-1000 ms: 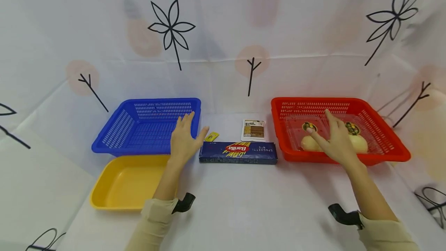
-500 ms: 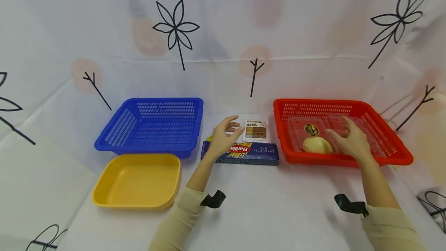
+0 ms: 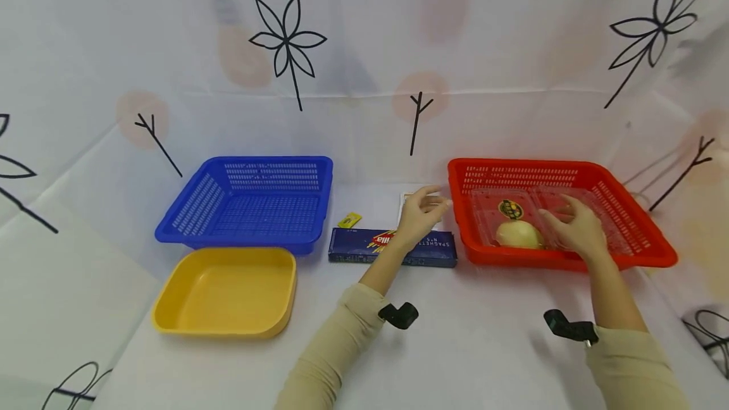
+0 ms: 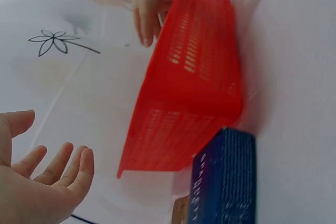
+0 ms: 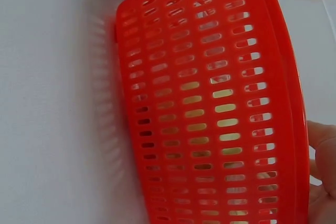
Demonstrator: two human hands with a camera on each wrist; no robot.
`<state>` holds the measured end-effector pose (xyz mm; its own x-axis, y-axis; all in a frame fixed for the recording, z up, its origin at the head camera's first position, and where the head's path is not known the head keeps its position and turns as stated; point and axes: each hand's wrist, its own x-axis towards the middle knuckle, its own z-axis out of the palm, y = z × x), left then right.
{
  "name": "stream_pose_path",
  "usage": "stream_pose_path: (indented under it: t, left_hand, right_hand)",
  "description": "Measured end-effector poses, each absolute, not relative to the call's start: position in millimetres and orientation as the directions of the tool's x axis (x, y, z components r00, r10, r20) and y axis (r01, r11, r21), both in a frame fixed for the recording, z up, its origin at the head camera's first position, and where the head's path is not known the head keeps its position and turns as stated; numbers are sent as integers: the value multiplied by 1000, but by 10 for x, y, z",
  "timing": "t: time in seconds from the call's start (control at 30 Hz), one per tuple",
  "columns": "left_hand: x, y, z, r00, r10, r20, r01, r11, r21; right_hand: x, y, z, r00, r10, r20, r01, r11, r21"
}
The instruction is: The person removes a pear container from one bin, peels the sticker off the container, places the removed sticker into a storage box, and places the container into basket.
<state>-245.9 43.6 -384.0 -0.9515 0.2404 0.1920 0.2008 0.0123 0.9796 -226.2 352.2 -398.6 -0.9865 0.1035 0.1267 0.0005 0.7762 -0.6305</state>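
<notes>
My left hand (image 3: 420, 215) hovers over the right half of the blue spaghetti box (image 3: 355, 248), fingers apart and loosely bent. Nothing is in its grasp in the left wrist view. Behind it a small white packet (image 3: 404, 202) is partly covered. My right hand (image 3: 582, 233) is over the front of the red basket (image 3: 635, 257), fingers bent downward with the thumb apart. In the left wrist view its fingertips (image 4: 146, 39) show above the basket rim. Beside it are clear plastic boxes (image 3: 490, 207) and a pale yellow, onion-like round thing (image 3: 518, 235). A second pale one is hidden behind this hand.
A blue basket (image 3: 188, 236) stands at the back left, with a yellow tray (image 3: 224, 331) in front of it. A small yellow sachet (image 3: 349, 219) lies behind the spaghetti box. A patterned white cloth (image 3: 353, 30) hangs behind everything.
My left hand has moved right, from beside the blue basket to over the spaghetti box. The right hand has shifted slightly right and its fingers have bent more, covering one pale round thing.
</notes>
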Motion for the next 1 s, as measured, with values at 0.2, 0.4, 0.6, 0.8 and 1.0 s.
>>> stream_pose_path:
  t: [0.2,0.4,0.6,0.8,1.0]
  left_hand:
    - [-2512,712,-3919,-959,229,170,178,16,984]
    - [-2498,940,-3914,-959,265,105,121,45,992]
    - [-2512,1105,-3949,-955,291,48,69,59,996]
    - [-2504,1222,-3933,-955,292,55,83,87,993]
    - [-2446,1352,-3900,-954,299,-15,53,219,974]
  right_hand:
    - [-2284,3501,-3966,-996,59,70,3,787,-617]
    - [-2299,3433,-3945,-1000,7,-6,9,746,-665]
    - [-2328,3426,-3973,-999,0,-54,38,718,-695]
    - [-2332,3415,-3969,-998,-3,-60,41,694,-719]
    - [-2330,3407,-3964,-998,-16,-62,34,695,-718]
